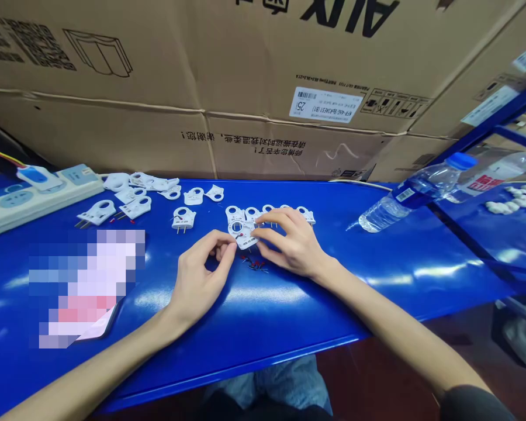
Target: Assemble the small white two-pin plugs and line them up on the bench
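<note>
My right hand [294,242] reaches in from the right, its fingers closed on the edge of a white plastic plug housing [244,240] with a round hole. A small red-tipped part with thin leads [241,235] lies on this housing's face. My left hand [204,272] is at its lower left, thumb and index fingertip pinched together beside the red-tipped part. Whatever sits in that pinch is too small to make out. Just below lies a little pile of red-headed parts with wire leads [255,264]. Behind my right fingers stands a row of similar white housings [234,213], partly hidden.
More white housings [97,213] lie at the back left, some with metal pins, near a power strip [39,196]. A blurred-out phone [99,324] rests at left. Water bottles [383,211] lean by a blue metal frame [482,137] at right. Cardboard boxes [158,128] wall the back.
</note>
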A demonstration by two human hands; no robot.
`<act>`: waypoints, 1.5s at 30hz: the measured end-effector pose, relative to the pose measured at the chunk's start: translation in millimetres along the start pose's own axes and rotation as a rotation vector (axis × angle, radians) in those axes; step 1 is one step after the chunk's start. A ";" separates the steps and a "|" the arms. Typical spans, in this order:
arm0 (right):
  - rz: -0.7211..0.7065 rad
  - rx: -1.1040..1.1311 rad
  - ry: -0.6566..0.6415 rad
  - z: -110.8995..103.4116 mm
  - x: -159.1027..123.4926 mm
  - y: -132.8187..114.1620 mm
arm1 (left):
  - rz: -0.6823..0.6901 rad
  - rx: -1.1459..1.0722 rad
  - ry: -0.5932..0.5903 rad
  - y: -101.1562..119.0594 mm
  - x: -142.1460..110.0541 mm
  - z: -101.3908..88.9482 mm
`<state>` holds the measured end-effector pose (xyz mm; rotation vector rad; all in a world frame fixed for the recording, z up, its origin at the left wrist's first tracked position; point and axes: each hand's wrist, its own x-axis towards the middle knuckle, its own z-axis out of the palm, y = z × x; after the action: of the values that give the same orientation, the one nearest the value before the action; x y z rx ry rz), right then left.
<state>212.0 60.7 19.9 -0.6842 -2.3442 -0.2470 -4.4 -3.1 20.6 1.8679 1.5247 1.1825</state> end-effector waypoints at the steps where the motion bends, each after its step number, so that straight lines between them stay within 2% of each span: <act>1: 0.006 -0.002 -0.007 -0.3 0.0 -0.3 | -0.001 0.002 0.003 0.2 0.0 0.1; 6: 0.022 -0.025 -0.079 -1.5 1.0 -1.6 | -0.024 -0.006 -0.006 -0.7 0.1 1.1; 11: -0.094 -0.146 -0.036 -5.8 4.8 -1.9 | 0.006 -0.023 0.015 -0.5 -2.5 1.6; 14: -0.113 -0.169 -0.037 -8.8 5.9 -1.5 | 0.027 -0.004 0.001 0.1 -4.7 2.4; 23: 0.073 -0.082 -0.118 -4.7 -0.3 9.1 | 0.081 0.144 -0.151 -5.0 -5.9 6.4; 31: 0.081 -0.101 -0.093 -4.2 0.5 6.6 | 0.087 0.196 -0.203 -8.8 -7.2 7.1; 39: 0.099 -0.043 -0.091 -3.2 -0.1 4.0 | 0.086 0.202 -0.147 -6.2 -7.6 6.6; 45: 0.073 -0.006 -0.065 -1.1 -1.5 -0.2 | 0.062 0.145 -0.001 -12.2 -7.2 5.9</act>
<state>213.5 59.5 19.8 -0.7900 -2.3751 -0.2025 -6.5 -5.3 5.6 2.0222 1.6007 1.1235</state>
